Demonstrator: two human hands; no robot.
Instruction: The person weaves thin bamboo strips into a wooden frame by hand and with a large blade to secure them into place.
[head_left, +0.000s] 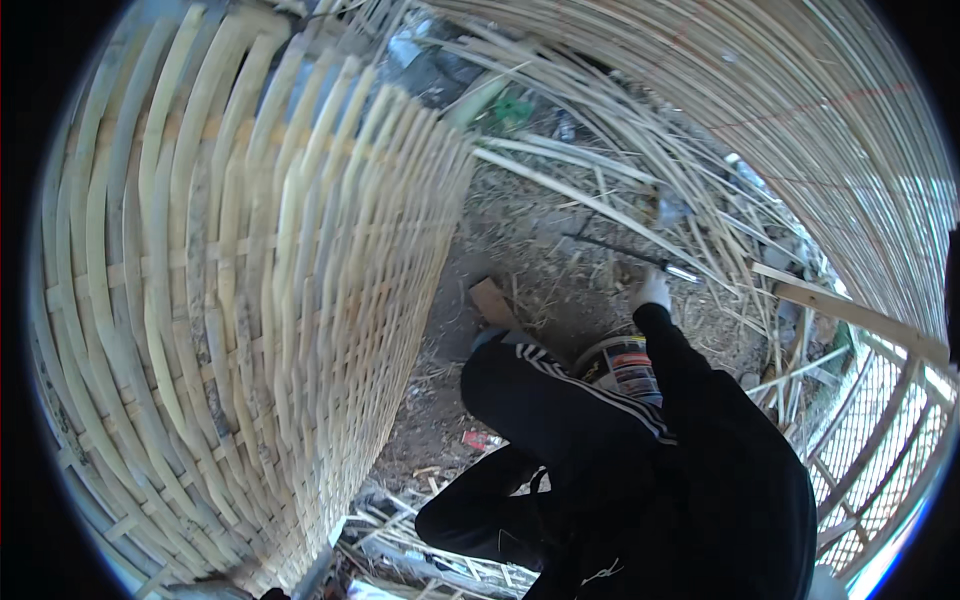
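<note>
My right hand [652,289], pale and perhaps gloved, reaches forward low over the ground. Its fingers are closed at a long, thin dark tool [615,247] with a shiny silvery end [683,273]; the tool's exact kind is unclear. A large woven bamboo panel [290,220] of split strips stands upright at my left, its strip ends sticking up along the top. My left hand does not show; only a small dark patch appears at the panel's bottom edge.
A printed bucket [625,365] stands beside my bent leg. Brick-like block [493,303] and red wrapper [482,440] lie on the dirt. Loose bamboo strips [640,150] pile up ahead. A slatted bamboo screen [800,90] and a wooden bar [860,317] rise at right.
</note>
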